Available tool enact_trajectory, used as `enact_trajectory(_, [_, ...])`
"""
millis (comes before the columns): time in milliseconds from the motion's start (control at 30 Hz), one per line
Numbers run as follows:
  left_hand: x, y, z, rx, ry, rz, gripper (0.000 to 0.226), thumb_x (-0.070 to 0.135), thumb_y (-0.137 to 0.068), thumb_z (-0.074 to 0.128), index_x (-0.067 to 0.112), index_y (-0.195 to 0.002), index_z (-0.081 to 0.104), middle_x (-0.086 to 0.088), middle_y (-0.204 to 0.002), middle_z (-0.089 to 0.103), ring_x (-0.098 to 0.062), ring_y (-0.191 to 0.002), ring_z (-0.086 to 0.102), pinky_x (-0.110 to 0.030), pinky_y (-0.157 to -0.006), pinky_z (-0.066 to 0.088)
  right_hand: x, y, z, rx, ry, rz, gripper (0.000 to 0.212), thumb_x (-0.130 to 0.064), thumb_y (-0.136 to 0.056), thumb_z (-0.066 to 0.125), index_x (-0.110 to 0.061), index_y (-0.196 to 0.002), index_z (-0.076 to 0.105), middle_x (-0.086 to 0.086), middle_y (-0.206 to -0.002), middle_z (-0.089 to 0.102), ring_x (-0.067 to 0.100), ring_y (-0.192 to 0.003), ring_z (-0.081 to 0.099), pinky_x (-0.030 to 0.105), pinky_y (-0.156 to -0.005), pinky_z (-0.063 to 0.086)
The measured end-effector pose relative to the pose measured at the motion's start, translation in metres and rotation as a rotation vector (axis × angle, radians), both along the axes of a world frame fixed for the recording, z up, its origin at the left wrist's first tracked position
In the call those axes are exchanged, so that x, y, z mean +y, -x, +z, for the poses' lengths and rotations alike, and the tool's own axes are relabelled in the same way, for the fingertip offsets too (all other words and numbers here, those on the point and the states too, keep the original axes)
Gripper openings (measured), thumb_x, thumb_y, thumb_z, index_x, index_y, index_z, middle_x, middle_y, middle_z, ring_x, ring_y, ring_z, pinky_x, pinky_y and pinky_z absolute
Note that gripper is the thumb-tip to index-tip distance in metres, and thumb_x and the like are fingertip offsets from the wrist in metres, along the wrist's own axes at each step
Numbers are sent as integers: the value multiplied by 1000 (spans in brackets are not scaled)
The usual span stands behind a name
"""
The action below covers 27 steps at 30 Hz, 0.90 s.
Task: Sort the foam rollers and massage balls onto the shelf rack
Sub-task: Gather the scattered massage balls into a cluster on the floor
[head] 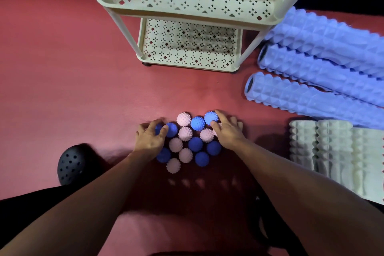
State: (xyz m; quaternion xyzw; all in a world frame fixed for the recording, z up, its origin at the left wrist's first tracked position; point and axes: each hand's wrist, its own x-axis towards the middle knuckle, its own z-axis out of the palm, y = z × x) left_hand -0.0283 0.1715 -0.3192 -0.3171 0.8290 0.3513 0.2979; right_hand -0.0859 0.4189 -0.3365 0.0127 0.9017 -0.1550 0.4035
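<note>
At the lower centre of the frame I see my left hand [150, 139] curled over a blue ball [172, 129] and my right hand [228, 133] with fingers bent on another blue ball [211, 118]; how firm each grip is, I cannot tell. The cluster of massage balls [185, 144] lies partly hidden under both hands. The blue foam rollers [315, 81] are cut off at the right edge. The shelf rack [189, 43] stands at upper centre, its top out of view.
</note>
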Motion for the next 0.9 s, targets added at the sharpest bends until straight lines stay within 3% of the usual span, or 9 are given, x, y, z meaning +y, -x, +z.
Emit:
enact_trajectory(100, [5,-1,0,0,-15,-13,48,54,-98,51,40,-144,47,-17,-142,34,-39,-135,31,-43,-119,23,5,-9,-2,72,33,-84,57,-48,-103,44,-26,-154,33,16,-147,46,30,-139,34,36,-113,14])
enact_trajectory(267, [4,-2,0,3,-22,-9,49,55,-98,50,39,-145,46,-17,-141,33,-39,-135,30,-44,-119,22,17,-14,-13,212,92,-241,48,-51,-88,67,-22,-126,60,1,-128,64,29,-127,46,26,-105,23])
enact_trajectory(433, [3,-1,1,4,-36,-5,48,53,-99,51,39,-145,46,-16,-142,32,-38,-136,30,-42,-119,22,18,-18,-11,249,81,-193,68,-67,-80,38,-19,-120,65,3,-123,66,29,-122,52,32,-107,29])
enact_trajectory(500, [3,-1,1,1,-37,-12,49,53,-99,50,38,-145,46,-16,-143,31,-39,-137,30,-43,-119,22,20,-18,-5,328,84,-241,60,-58,-84,46,-14,-121,66,6,-122,67,30,-118,56,34,-105,32])
enact_trajectory(600, [2,0,-2,0,-38,-13,50,54,-98,50,38,-145,45,-16,-143,31,-40,-137,30,-43,-119,22,20,-9,8,510,120,-311,41,-20,-83,70,-13,-124,66,8,-117,62,32,-106,53,29,-101,34])
enact_trajectory(700, [1,0,-4,4,-41,-13,51,54,-98,51,38,-146,45,-15,-143,31,-40,-137,31,-43,-119,23,7,11,19,552,212,-269,51,4,-82,59,-11,-131,61,9,-129,56,29,-117,49,19,-105,30])
enact_trajectory(800, [-1,-2,-7,23,-46,6,56,53,-97,53,37,-149,40,-15,-145,32,-40,-137,33,-45,-119,26,-15,31,21,456,303,-146,47,0,-92,57,-8,-138,56,8,-140,53,25,-130,47,19,-111,27])
enact_trajectory(900, [-4,-4,-12,40,-31,38,60,52,-96,57,35,-150,37,-14,-145,35,-41,-135,36,-47,-117,29,-35,40,17,302,260,-68,43,-22,-97,61,-16,-139,54,3,-141,57,25,-129,53,36,-112,38])
